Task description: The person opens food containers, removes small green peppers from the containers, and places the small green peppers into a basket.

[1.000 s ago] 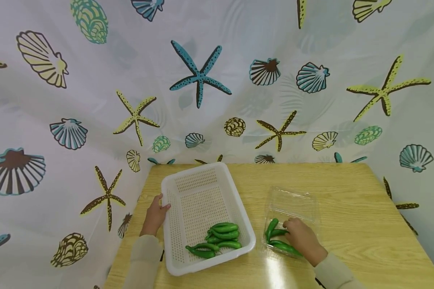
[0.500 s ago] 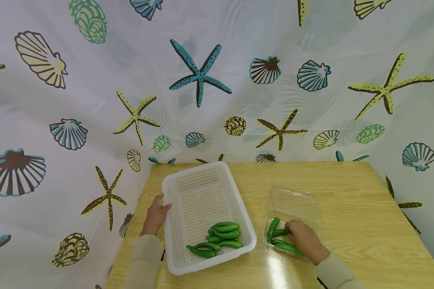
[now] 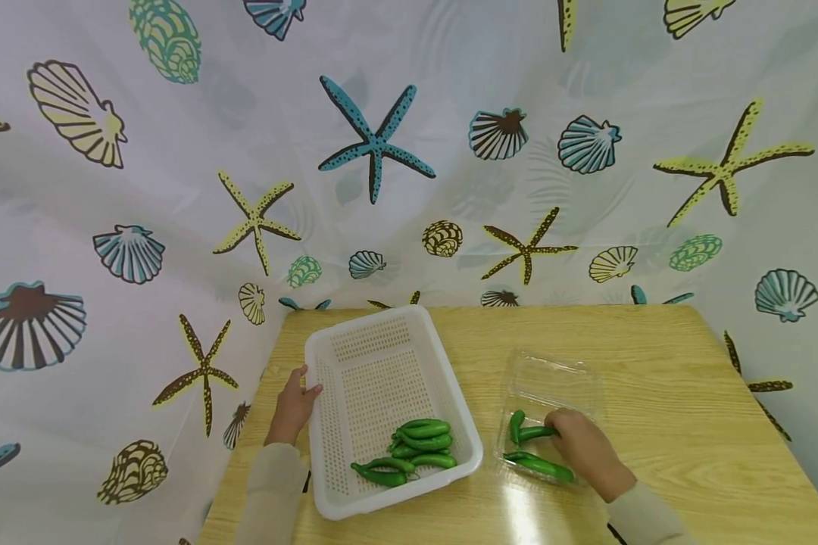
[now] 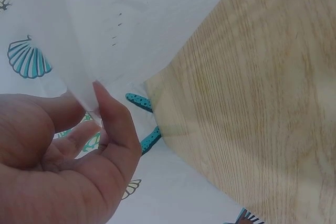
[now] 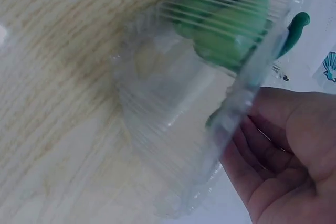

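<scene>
My left hand grips the left rim of a white plastic basket; in the left wrist view, thumb and fingers pinch that rim. Several green chili peppers lie in the basket's near right part. On the right, an open clear plastic clamshell box holds a few more. Over its right side, my right hand pinches the end of one green chili pepper. Seen from the right wrist, the fingers are at the clear box wall, with the fingertips partly hidden behind it.
Both containers stand on a light wooden table, with a strip of tabletop between them. A white curtain printed with shells and starfish hangs behind the table and along both sides.
My right hand has shifted slightly right, and the chili pepper at its fingertips has turned and shifted with it. More of the peppers in the clear box show. The left hand stays on the rim.
</scene>
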Demonstrator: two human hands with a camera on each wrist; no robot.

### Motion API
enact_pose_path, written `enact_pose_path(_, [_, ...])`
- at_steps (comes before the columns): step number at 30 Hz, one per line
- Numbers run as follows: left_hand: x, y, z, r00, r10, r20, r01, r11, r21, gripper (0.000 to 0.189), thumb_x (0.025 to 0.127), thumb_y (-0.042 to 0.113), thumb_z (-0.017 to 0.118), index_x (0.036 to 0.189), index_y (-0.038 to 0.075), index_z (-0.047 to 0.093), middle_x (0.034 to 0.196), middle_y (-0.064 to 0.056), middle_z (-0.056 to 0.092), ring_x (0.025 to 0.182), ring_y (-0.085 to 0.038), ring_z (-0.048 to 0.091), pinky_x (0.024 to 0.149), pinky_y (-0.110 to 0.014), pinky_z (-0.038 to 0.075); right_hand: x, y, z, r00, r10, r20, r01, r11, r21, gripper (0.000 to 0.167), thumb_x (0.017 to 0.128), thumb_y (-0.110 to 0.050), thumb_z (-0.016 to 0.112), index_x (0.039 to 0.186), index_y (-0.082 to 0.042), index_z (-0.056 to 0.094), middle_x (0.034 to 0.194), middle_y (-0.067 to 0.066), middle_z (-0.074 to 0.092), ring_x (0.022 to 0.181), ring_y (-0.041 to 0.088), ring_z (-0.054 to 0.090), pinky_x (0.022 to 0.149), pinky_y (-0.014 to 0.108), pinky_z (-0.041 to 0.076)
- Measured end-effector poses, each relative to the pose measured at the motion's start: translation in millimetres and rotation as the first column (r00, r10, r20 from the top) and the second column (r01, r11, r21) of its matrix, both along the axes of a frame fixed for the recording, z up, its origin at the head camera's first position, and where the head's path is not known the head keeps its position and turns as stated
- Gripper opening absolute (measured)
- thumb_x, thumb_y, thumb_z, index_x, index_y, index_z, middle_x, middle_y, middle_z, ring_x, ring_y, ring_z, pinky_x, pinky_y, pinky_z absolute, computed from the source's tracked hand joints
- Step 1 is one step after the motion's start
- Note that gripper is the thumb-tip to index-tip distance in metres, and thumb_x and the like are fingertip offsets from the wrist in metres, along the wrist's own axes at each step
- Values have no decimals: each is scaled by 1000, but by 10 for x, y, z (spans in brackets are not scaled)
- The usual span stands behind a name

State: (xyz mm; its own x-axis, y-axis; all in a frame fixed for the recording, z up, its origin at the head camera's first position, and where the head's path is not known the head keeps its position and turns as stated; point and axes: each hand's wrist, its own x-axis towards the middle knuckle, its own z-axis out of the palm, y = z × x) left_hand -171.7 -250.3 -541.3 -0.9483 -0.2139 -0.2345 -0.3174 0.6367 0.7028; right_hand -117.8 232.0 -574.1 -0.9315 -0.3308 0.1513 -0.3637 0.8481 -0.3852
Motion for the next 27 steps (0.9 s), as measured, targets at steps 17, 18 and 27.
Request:
enact_pose_path(17, [-22,-19,-34,1000,-6,1,6,1000,-10,58,96,19,53,145,5,24,128,-31,47,117,-42,47,92,-54,38,-1,-33,404,996,-5,-91,3,1000,-22,13,75,2,74,82,-5,66,73,-3,57,66,9,52,58,28,47])
enact_pose_path(18, [-20,-19,-33,1000,-8,-1,8,1000,-11,58,96,18,53,144,4,24,128,-31,47,117,-42,47,92,-54,38,-3,-42,424,996,-4,-93,1,1000,-23,13,75,1,74,83,-5,66,73,-3,56,65,9,51,57,27,46])
enact_pose_path(27, [-10,-13,-29,1000,-9,-8,9,1000,-12,58,96,19,52,145,4,24,128,-31,47,117,-42,46,91,-54,38,-76,-206,591,994,11,-108,-16,999,-48,17,75,-1,75,88,-7,66,78,-1,58,66,9,50,56,27,45])
